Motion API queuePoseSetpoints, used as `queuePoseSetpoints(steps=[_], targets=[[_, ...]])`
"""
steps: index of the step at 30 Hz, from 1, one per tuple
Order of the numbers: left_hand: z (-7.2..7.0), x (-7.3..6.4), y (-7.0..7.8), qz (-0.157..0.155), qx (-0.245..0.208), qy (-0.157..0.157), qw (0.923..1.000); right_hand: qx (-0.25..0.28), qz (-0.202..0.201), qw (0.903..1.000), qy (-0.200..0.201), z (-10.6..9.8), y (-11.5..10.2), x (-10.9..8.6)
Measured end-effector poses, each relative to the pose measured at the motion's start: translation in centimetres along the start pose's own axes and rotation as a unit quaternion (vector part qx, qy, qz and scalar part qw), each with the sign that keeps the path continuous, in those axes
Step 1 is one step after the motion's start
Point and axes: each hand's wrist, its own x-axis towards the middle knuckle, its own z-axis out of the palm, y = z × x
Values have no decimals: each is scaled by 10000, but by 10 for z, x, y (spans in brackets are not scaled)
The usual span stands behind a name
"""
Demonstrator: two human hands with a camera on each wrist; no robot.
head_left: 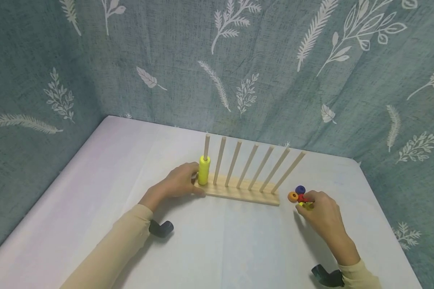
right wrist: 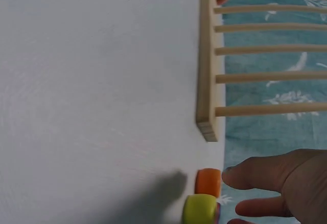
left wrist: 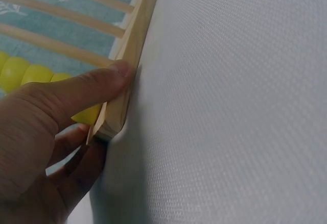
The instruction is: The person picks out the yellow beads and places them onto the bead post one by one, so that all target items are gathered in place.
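Observation:
My left hand (head_left: 179,180) grips the left end of a wooden peg rack (head_left: 242,193), thumb along the front edge and fingers behind, as the left wrist view shows. Several upright pegs stand in a row on its base. A stack of yellow beads (head_left: 203,170) sits on the leftmost peg. To the right of the rack my right hand (head_left: 323,210) hovers over a small cluster of loose beads, thumb and fingers apart. In the right wrist view its fingertips are just above an orange bead (right wrist: 208,182) and a yellow bead (right wrist: 200,209), both resting on the table.
A blue bead (head_left: 300,189) and a red bead (head_left: 301,198) lie in the same cluster. The rack stands on a white-covered table (head_left: 202,249). Teal curtains (head_left: 173,60) with white leaf prints hang behind and along both sides of the table.

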Motion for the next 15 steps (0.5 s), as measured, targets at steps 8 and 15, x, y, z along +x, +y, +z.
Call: queuePoseSetpoints(steps=[8, 15], targets=[[1, 0, -1, -53, -26, -6, 10000, -170, 284, 9993, -144, 10, -2, 2], [1, 2, -3, 7, 3, 21, 10000, -296, 334, 9990, -73, 16, -2, 2]])
